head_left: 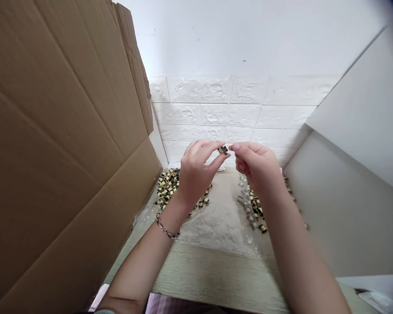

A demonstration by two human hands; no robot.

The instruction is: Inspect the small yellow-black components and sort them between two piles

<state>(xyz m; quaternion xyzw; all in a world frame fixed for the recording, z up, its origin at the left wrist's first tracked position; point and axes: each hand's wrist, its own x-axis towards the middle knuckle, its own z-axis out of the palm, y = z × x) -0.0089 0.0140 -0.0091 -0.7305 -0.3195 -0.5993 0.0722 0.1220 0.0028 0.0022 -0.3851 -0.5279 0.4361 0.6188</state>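
Between its thumb and forefinger, my left hand (pixel 199 168) holds a small black and yellow transformer (pixel 222 150) with pins along its edge. My right hand (pixel 257 163) is just to the right of it, thumb and forefinger pinched together close to the part's end. Whatever those right fingertips grip is too small to make out. Below my left hand lies a heap of similar transformers (pixel 167 187), partly covered by my wrist. Another pile of transformers (pixel 256 205) lies under my right forearm, which hides some of it.
A clear plastic sheet (pixel 216 233) covers part of the pale green wooden table (pixel 196 266). A tall cardboard panel (pixel 75 152) walls off the left side. White brick-patterned wall (pixel 212 115) stands behind, and a grey-white panel (pixel 350 209) rises on the right.
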